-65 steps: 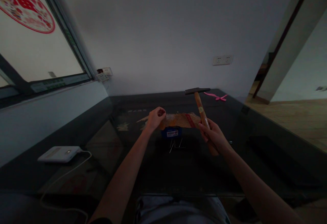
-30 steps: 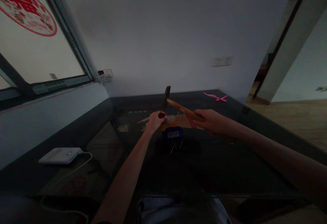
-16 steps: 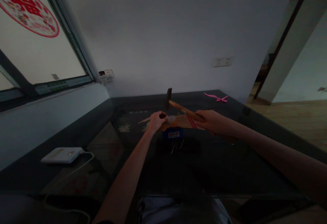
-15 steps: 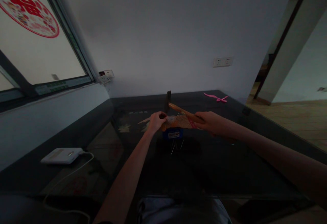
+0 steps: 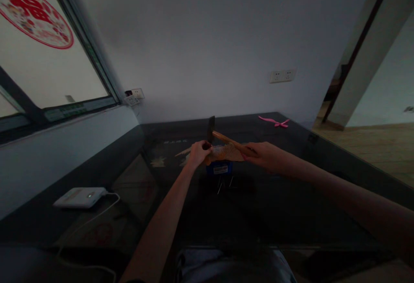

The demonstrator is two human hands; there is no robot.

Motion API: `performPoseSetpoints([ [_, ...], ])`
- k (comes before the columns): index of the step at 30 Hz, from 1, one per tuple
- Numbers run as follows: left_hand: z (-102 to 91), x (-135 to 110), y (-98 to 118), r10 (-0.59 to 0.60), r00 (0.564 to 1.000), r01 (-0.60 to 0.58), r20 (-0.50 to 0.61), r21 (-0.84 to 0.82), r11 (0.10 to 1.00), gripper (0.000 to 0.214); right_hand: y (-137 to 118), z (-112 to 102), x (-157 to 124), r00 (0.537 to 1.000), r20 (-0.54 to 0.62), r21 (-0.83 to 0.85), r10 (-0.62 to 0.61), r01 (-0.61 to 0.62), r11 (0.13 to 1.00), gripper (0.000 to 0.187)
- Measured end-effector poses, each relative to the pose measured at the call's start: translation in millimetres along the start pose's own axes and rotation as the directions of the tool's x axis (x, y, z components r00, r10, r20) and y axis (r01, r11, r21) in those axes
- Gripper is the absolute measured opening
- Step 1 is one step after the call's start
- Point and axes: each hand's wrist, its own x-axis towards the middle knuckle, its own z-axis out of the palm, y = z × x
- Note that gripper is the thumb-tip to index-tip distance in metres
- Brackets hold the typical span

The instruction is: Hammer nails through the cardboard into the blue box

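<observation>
My right hand (image 5: 260, 153) is wrapped round the wooden handle of a hammer (image 5: 229, 141). The dark hammer head (image 5: 211, 129) stands upright just beyond my left fingertips. My left hand (image 5: 199, 153) is closed, thumb and fingers pinched together at the left end of a rough, speckled brown piece (image 5: 228, 151); what lies between the fingertips is too small and dark to make out. That piece rests on top of a blue box (image 5: 220, 168) with a white label. In front of the box lie thin metal nails (image 5: 220, 186) on the table.
The dark glossy table (image 5: 274, 214) meets the wall at the back. A white power bank (image 5: 80, 197) with a white cable (image 5: 97, 216) lies at the left, and a pink ribbon (image 5: 274, 122) at the back right. Wall sockets (image 5: 282, 76) sit above.
The hammer head has shifted very slightly left and down, still close to my left fingers. My left hand stays in place, and the view has moved a little.
</observation>
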Motion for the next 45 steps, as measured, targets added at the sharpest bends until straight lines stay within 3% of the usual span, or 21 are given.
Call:
performPoseSetpoints([
  [5,0.2,1.4,-0.1,-0.015,1.0,0.016,0.013,-0.011,1.0,0.013,-1.3,-1.6,-2.2,1.0,-0.015,-0.165,0.013,-0.016,0.986,0.018],
  [10,-1.2,0.4,2.0,-0.008,1.0,0.008,0.01,0.034,0.999,0.013,-3.8,1.3,-2.8,0.999,0.018,-0.125,-0.036,0.038,0.991,0.026],
  [15,-0.1,0.3,1.5,-0.018,1.0,0.019,0.011,-0.041,0.999,0.013,-0.2,1.4,-3.0,0.999,-0.027,-0.114,0.036,-0.039,0.993,0.015],
  [18,0.3,0.4,1.0,-0.025,1.0,0.025,0.01,-0.041,0.999,0.012,4.8,4.7,-2.7,0.998,-0.066,-0.061,0.001,-0.006,0.998,0.012],
  [22,-0.2,0.0,1.7,-0.007,1.0,0.008,0.008,-0.011,1.0,0.011,8.5,9.6,-3.4,0.996,-0.083,0.001,-0.043,0.043,0.999,0.021],
  [27,0.8,0.5,1.1,-0.007,1.0,0.008,0.008,-0.045,0.999,0.011,6.4,4.6,-5.6,0.998,-0.054,-0.057,0.016,-0.019,0.998,0.013],
  [31,0.7,1.3,-1.0,-0.004,1.0,0.004,0.008,-0.04,0.999,0.012,3.6,5.1,-5.4,0.999,-0.05,-0.064,0.021,-0.024,0.998,0.017],
  [35,-0.2,0.9,-1.6,0.011,1.0,-0.011,0.01,-0.029,1.0,0.011,4.7,12.6,-5.9,0.999,-0.046,0.051,0.0,0.002,0.999,0.028],
  [39,1.3,0.3,-0.7,0.06,0.998,-0.06,0.001,-0.066,0.996,0.011,11.6,20.7,-12.8,0.991,-0.072,0.296,0.11,-0.084,0.951,0.019],
  [42,-1.1,1.9,1.3,0.125,0.992,-0.123,0.0,-0.137,0.983,0.024,18.4,30.3,-20.9,0.974,-0.144,0.533,0.178,-0.075,0.843,0.025],
  [45,-13.0,2.6,7.9,0.151,0.988,-0.151,-0.017,-0.178,0.972,0.039,28.2,43.7,-24.9,0.938,-0.25,0.758,0.242,0.033,0.652,0.03],
])
